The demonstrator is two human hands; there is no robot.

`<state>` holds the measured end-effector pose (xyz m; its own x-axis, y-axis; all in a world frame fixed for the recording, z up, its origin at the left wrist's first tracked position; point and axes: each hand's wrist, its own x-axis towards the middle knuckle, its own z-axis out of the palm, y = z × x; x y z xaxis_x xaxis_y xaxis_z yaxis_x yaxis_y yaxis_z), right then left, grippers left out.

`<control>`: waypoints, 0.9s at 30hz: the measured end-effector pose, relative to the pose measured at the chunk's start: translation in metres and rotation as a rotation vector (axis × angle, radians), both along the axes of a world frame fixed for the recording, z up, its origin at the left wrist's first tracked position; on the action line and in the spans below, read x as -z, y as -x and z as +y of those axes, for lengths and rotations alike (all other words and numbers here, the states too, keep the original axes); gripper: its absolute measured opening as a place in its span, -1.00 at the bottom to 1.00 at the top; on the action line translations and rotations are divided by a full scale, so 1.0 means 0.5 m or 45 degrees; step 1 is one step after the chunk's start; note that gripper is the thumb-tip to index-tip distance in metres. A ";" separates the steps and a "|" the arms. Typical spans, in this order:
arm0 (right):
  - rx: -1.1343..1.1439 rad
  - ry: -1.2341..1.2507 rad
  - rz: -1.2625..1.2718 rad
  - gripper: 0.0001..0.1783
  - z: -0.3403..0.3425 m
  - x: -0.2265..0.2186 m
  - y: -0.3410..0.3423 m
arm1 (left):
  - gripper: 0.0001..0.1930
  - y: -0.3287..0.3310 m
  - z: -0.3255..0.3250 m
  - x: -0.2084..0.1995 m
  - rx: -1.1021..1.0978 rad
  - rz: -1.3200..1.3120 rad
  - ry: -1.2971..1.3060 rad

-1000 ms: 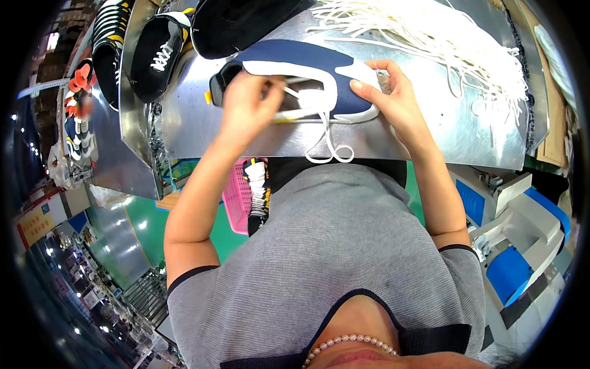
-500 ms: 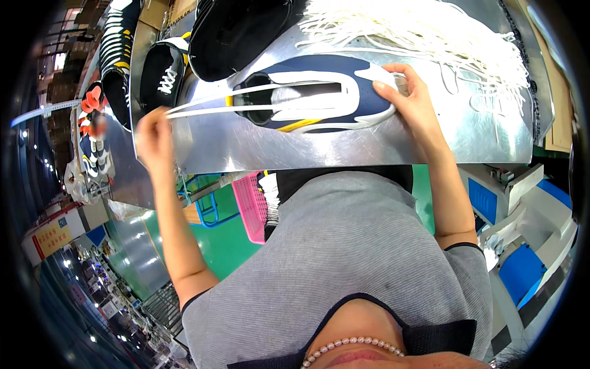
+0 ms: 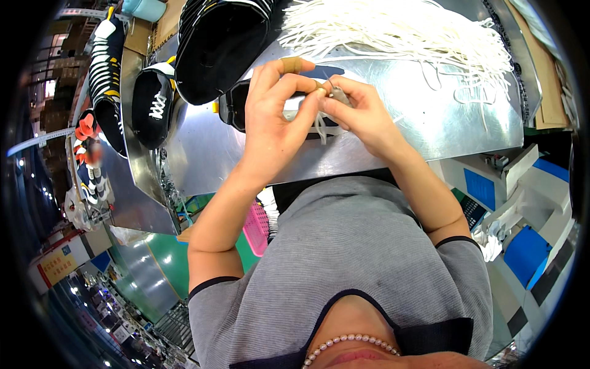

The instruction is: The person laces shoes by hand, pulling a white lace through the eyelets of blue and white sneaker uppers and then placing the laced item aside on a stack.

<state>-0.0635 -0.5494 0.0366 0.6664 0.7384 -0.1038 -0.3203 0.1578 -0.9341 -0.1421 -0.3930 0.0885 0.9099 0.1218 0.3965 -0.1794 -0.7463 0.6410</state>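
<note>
Left hand (image 3: 270, 117) pinched, apparently on lace (image 3: 321, 130), blurry; right hand (image 3: 362, 117) closed round small tool (image 3: 338, 96). Shoe (image 3: 233, 106) lay beneath, upper centre of frame. Good handling probably meant steady fingertips, clear of the spike.

the table (image 3: 445, 126) was shiny gray metal, very bright where the light hit it. a big messy heap of white laces (image 3: 399, 34) lay on the far side, with some loose ends hanging out. i saw a blue and white shoe (image 3: 233, 106), mostly hidden. close to it sat big black shoes (image 3: 221, 52), and farther left a black shoe with crisscross strings (image 3: 150, 120).
</note>
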 end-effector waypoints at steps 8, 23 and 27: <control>0.134 0.323 -0.152 -0.63 0.024 0.031 -0.029 | -0.70 0.069 0.076 0.042 -0.301 0.774 0.271; 0.049 0.741 -0.694 -0.37 0.037 0.052 -0.018 | -0.81 0.020 0.017 0.124 -0.205 0.411 0.873; -0.020 0.590 -0.674 -0.51 0.007 0.022 -0.015 | -0.79 0.026 0.020 0.127 -0.195 0.371 0.823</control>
<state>-0.0560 -0.5458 0.0254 0.7038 0.7065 -0.0745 0.1971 -0.2949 -0.9350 -0.1553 -0.3829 0.0252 0.9215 0.3845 -0.0542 0.1425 -0.2052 0.9683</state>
